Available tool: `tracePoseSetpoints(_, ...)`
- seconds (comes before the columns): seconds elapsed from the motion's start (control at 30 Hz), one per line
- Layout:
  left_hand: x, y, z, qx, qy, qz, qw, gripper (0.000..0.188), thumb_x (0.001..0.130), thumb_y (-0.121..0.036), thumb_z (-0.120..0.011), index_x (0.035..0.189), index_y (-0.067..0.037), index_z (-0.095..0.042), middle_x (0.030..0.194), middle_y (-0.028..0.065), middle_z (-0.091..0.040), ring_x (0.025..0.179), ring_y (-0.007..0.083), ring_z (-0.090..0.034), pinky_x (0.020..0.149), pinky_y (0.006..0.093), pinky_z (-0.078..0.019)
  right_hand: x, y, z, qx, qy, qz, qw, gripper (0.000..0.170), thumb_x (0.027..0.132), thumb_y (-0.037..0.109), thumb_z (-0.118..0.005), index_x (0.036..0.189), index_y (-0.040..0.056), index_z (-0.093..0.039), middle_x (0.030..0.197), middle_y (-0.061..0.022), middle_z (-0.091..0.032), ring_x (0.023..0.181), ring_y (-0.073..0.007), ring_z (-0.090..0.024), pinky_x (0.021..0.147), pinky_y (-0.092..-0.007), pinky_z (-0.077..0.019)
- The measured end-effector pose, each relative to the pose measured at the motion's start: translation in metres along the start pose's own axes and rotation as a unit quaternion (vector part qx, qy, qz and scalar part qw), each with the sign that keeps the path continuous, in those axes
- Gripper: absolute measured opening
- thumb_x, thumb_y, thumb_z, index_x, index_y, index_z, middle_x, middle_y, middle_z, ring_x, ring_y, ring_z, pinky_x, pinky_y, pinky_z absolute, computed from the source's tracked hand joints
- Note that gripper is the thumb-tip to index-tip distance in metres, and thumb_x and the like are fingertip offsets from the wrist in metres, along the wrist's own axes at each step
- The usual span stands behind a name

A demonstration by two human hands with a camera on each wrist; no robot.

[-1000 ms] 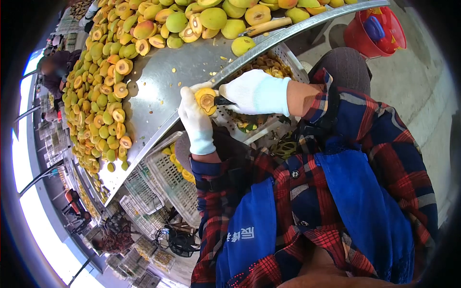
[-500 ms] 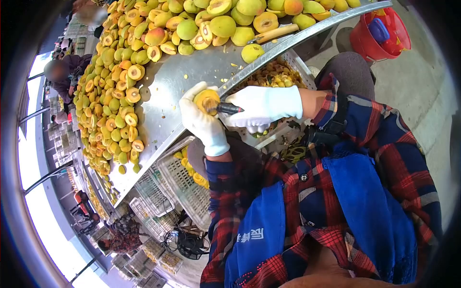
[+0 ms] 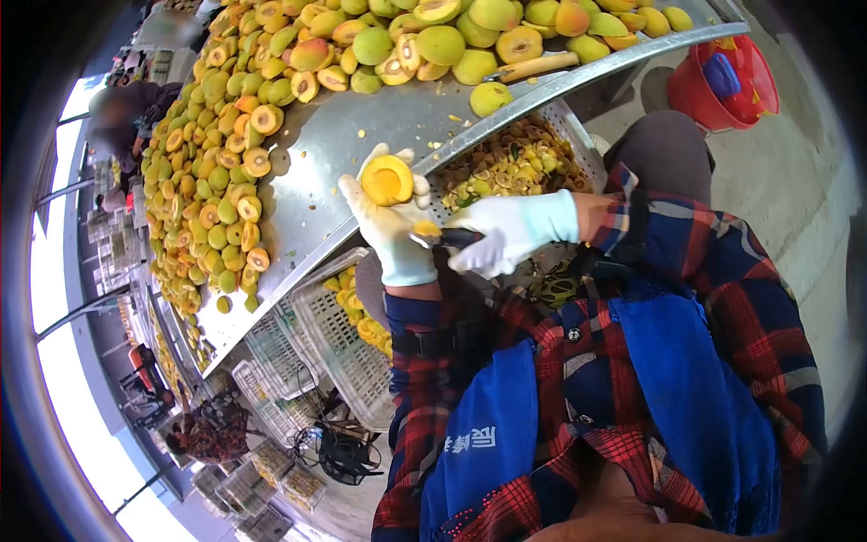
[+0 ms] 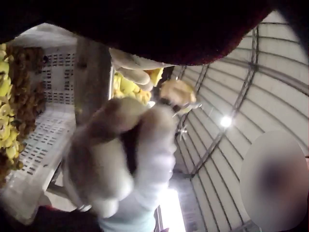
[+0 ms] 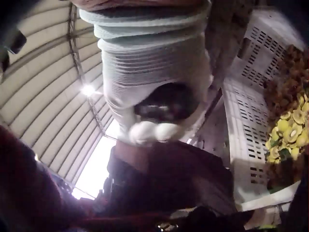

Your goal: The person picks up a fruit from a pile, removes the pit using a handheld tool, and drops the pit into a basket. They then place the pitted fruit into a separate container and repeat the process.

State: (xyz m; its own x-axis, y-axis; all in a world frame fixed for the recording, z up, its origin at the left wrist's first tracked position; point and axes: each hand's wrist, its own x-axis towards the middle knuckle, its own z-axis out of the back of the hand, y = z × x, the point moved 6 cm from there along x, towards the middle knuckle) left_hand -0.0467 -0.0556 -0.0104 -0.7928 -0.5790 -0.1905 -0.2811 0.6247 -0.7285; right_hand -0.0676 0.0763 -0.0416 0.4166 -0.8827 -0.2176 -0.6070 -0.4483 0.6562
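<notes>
On the gloved left hand (image 3: 394, 239) lies a yellow peach half (image 3: 386, 183), its hollowed cut face turned up and the fingers curled around its edge. Just below it, the gloved right hand (image 3: 519, 233) grips the black handle (image 3: 461, 238) of a pitting tool. A scooped-out piece of peach (image 3: 424, 229) sits at the tool's tip, close by the left palm, and shows as a pale brown lump (image 4: 178, 92) in the left wrist view. In the right wrist view, the right hand's fingers wrap around the dark handle (image 5: 166, 104).
Halved peaches (image 3: 203, 199) are heaped on the metal table (image 3: 312, 158). A wooden-handled knife (image 3: 542, 66) lies near its edge. Below stands a white crate (image 5: 246, 130) of scraps. Other crates (image 3: 339, 316) stand left, a red bucket (image 3: 759, 90) right. A person (image 3: 122, 117) sits across the table.
The tool has come out of the peach half with a scooped piece and moved down, away from the fruit. The peach half's centre is now hollow, and the left fingers have spread somewhat.
</notes>
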Motion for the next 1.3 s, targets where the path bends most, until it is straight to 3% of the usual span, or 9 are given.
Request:
tracePoseSetpoints(0.03, -0.004, -0.013, 0.012, 0.049, -0.061, -0.049, 0.996, 0.063, 0.099, -0.060, -0.033, 0.117, -0.003, -0.053, 0.092, 0.0171, -0.066, 0.057, 0.0221, -0.058, 0.048, 0.0274, -0.0445, -0.009, 0.011, 0.008, -0.373, -0.065, 0.001, 0.926, 0.033, 0.090, 0.036, -0.058, 0.091, 0.0032, -0.061, 0.075, -0.0120, -0.065, 0.064, -0.0250, -0.064, 0.054, -0.0388, -0.0494)
tracePoseSetpoints(0.07, -0.011, -0.031, 0.025, 0.098, -0.125, -0.101, 0.982, 0.062, 0.098, -0.060, -0.034, 0.117, -0.003, -0.053, 0.091, 0.0167, -0.066, 0.057, 0.0221, -0.058, 0.047, 0.0272, -0.0440, -0.017, 0.030, 0.010, -0.691, -0.117, 0.013, 0.713, 0.035, 0.087, 0.037, -0.060, 0.092, 0.0022, -0.061, 0.080, -0.0164, -0.068, 0.070, -0.0311, -0.067, 0.060, -0.0434, -0.0519)
tracePoseSetpoints(0.13, -0.042, -0.076, 0.045, 0.193, -0.149, -0.154, 0.958, 0.058, 0.100, -0.055, -0.037, 0.115, -0.002, -0.057, 0.093, 0.0160, -0.067, 0.065, 0.0230, -0.062, 0.055, 0.0283, -0.0475, -0.046, 0.047, 0.028, -0.719, -0.224, -0.119, 0.647, 0.037, 0.084, 0.037, -0.062, 0.095, 0.0023, -0.062, 0.084, -0.0203, -0.067, 0.078, -0.0391, -0.066, 0.069, -0.0491, -0.0520)
tracePoseSetpoints(0.2, -0.083, -0.133, 0.067, 0.518, -0.261, -0.239, 0.779, 0.052, 0.101, -0.046, -0.042, 0.105, 0.000, -0.064, 0.093, 0.0152, -0.068, 0.074, 0.0234, -0.063, 0.067, 0.0303, -0.0501, -0.061, 0.048, 0.068, -0.730, -0.349, -0.186, 0.558, 0.033, 0.085, 0.036, -0.062, 0.093, 0.0039, -0.062, 0.080, -0.0193, -0.067, 0.078, -0.0381, -0.066, 0.069, -0.0473, -0.0523)
tracePoseSetpoints(0.57, -0.013, -0.272, 0.291, 0.819, -0.425, -0.074, 0.378, 0.063, 0.088, -0.037, -0.061, 0.130, 0.008, -0.047, 0.119, 0.0319, -0.058, 0.111, 0.0431, -0.057, 0.097, 0.0437, -0.0439, -0.053, 0.056, 0.045, -0.720, -0.335, -0.120, 0.596, 0.035, 0.087, 0.040, -0.060, 0.092, 0.0053, -0.061, 0.080, -0.0161, -0.067, 0.077, -0.0357, -0.066, 0.069, -0.0463, -0.0526)
tracePoseSetpoints(0.8, 0.022, -0.255, 0.321, 0.803, -0.389, -0.005, 0.451, 0.064, 0.076, -0.035, -0.075, 0.119, 0.005, -0.048, 0.106, 0.0238, -0.065, 0.089, 0.0395, -0.066, 0.078, 0.0434, -0.0539, -0.042, 0.058, 0.026, -0.720, -0.298, -0.104, 0.617, 0.029, 0.086, 0.033, -0.060, 0.092, 0.0053, -0.064, 0.084, -0.0168, -0.068, 0.080, -0.0357, -0.067, 0.073, -0.0464, -0.0530)
tracePoseSetpoints(0.93, 0.020, -0.210, 0.239, 0.410, -0.333, -0.108, 0.842, 0.045, 0.082, -0.020, -0.077, 0.113, -0.008, -0.047, 0.092, 0.0064, -0.063, 0.060, 0.0157, -0.060, 0.044, 0.0210, -0.0438, -0.035, 0.061, 0.016, -0.713, -0.299, -0.001, 0.635, 0.033, 0.086, 0.036, -0.060, 0.097, 0.0055, -0.064, 0.083, -0.0173, -0.067, 0.080, -0.0363, -0.067, 0.073, -0.0460, -0.0532)
tracePoseSetpoints(1.03, 0.008, -0.168, 0.142, 0.283, -0.215, -0.115, 0.928, 0.037, 0.090, -0.022, -0.068, 0.121, -0.009, -0.053, 0.090, 0.0040, -0.061, 0.063, 0.0145, -0.058, 0.046, 0.0201, -0.0420, -0.031, 0.080, -0.007, -0.663, -0.323, 0.132, 0.662, 0.033, 0.089, 0.038, -0.059, 0.101, 0.0073, -0.064, 0.084, -0.0163, -0.066, 0.079, -0.0366, -0.065, 0.072, -0.0450, -0.0533)
tracePoseSetpoints(1.3, -0.024, -0.055, -0.001, 0.185, -0.097, -0.048, 0.977, 0.055, 0.103, -0.048, -0.033, 0.123, -0.001, -0.054, 0.102, 0.0113, -0.064, 0.081, 0.0170, -0.062, 0.058, 0.0256, -0.0506, -0.023, 0.093, -0.029, -0.600, -0.348, 0.309, 0.651, 0.035, 0.088, 0.038, -0.063, 0.101, 0.0056, -0.059, 0.081, -0.0160, -0.063, 0.073, -0.0370, -0.064, 0.063, -0.0423, -0.0522)
